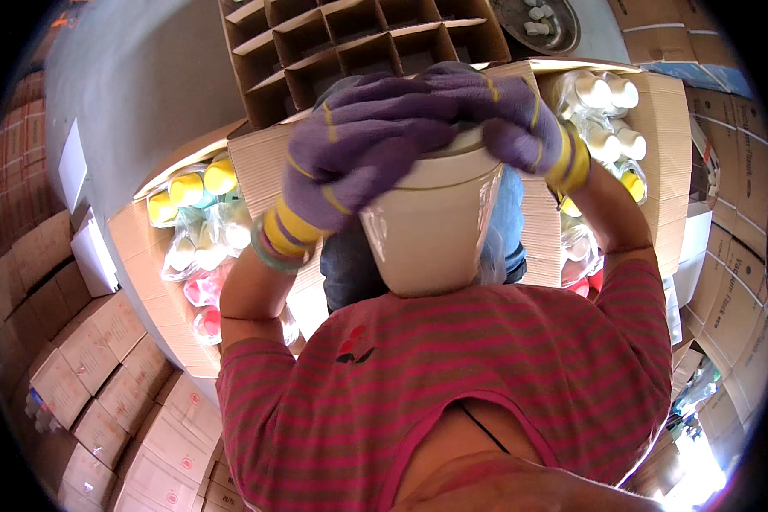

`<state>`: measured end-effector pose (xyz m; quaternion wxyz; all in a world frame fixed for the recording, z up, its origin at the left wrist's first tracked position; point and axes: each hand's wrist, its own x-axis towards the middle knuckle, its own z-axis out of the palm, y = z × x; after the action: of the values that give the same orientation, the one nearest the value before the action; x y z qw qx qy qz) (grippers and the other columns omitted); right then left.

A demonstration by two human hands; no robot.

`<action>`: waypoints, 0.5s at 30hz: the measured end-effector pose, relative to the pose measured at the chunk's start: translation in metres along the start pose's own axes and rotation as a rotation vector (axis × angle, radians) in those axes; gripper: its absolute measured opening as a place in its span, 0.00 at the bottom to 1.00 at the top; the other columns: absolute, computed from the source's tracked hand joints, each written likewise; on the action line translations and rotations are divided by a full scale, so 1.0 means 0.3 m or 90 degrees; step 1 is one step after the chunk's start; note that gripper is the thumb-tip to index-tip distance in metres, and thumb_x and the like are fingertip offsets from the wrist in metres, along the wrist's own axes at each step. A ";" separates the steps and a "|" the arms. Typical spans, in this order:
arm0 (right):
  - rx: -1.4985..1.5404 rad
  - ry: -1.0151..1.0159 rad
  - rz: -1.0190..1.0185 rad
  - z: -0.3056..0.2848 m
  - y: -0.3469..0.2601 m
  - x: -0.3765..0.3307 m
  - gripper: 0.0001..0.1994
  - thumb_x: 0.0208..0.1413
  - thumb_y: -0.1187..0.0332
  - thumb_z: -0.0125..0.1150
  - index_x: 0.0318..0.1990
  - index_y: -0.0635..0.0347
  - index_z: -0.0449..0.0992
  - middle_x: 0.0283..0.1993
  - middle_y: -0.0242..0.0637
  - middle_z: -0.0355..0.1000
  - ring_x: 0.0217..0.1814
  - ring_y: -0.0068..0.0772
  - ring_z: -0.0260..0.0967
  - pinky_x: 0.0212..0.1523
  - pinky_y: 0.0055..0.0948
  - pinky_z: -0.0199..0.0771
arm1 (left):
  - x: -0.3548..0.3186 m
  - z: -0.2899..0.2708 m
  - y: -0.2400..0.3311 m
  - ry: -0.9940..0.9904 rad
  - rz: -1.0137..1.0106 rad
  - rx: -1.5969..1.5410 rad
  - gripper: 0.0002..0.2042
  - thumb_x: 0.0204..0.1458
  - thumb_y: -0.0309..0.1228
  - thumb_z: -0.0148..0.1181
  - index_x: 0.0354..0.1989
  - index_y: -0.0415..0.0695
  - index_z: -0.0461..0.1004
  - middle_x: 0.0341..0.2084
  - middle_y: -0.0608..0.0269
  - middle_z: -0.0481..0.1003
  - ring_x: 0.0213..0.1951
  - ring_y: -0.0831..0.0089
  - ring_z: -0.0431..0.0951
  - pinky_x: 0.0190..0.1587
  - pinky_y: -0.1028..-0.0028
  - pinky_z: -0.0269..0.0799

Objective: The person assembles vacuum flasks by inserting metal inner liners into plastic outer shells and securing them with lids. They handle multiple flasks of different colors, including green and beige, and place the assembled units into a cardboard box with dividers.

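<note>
Between the person's legs, just in front of the striped shirt (452,358), is a white container (431,235), wide at its upper end and narrower toward the shirt. Both gloved hands are on that upper end: the left hand (346,158) lies across it with fingers close together, and the right hand (516,111) curls over from the other side, the fingers of the two nearly meeting. How hard they grip cannot be told.

Beyond the hands sits a divided carton (367,51), with a metal bowl (574,38) beside it. An open box (158,282) on the left holds bottles with yellow caps (188,188); another box (667,145) on the right holds white-capped bottles (604,142).
</note>
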<state>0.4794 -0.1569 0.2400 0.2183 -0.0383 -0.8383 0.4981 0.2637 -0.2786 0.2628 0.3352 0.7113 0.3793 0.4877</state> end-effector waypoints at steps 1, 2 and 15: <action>-0.096 0.033 0.006 0.041 -0.076 0.023 0.28 0.58 0.48 0.57 0.55 0.64 0.74 0.53 0.52 0.75 0.57 0.55 0.71 0.60 0.44 0.68 | -0.024 -0.031 -0.068 -0.024 0.054 -0.052 0.15 0.52 0.34 0.53 0.37 0.34 0.80 0.45 0.45 0.79 0.54 0.50 0.75 0.61 0.54 0.62; -0.195 0.069 0.022 0.074 -0.161 0.045 0.24 0.58 0.53 0.60 0.54 0.62 0.75 0.50 0.51 0.76 0.54 0.55 0.73 0.58 0.44 0.70 | -0.057 -0.056 -0.118 -0.018 0.057 -0.102 0.15 0.53 0.34 0.52 0.37 0.35 0.81 0.44 0.45 0.79 0.54 0.50 0.75 0.61 0.55 0.62; -0.105 0.013 -0.123 0.057 -0.067 0.052 0.33 0.46 0.48 0.72 0.55 0.63 0.75 0.55 0.50 0.74 0.58 0.56 0.71 0.60 0.47 0.68 | -0.107 0.005 -0.118 0.093 0.054 -0.243 0.17 0.58 0.40 0.55 0.29 0.38 0.83 0.32 0.57 0.77 0.41 0.57 0.74 0.58 0.57 0.63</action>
<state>0.4613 -0.1767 0.2553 0.2696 0.0197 -0.8741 0.4036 0.2500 -0.2893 0.2182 0.4144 0.6129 0.2731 0.6149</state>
